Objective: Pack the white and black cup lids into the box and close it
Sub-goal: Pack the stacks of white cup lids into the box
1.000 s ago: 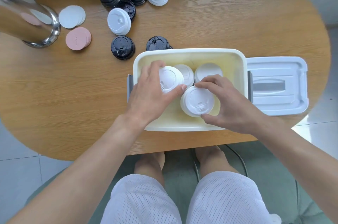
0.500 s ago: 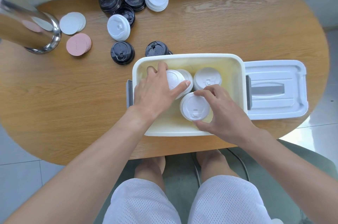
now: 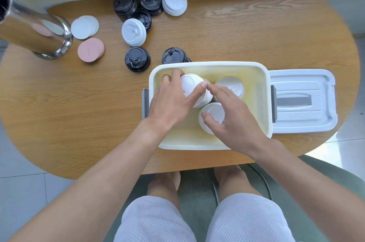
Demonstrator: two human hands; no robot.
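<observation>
Box (image 3: 254,72): three white lid stacks inside. Left hand (image 3: 171,101) grips one stack (image 3: 190,85); right hand (image 3: 233,121) grips another (image 3: 214,111). Beyond box: five black stacks, two white.

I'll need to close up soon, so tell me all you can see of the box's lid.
The box lid lies flat on the wooden table, off the box and against its right side. It looks like white plastic, rectangular with rounded corners, stepped ridges and a grey recessed centre. Neither hand touches it.
</observation>
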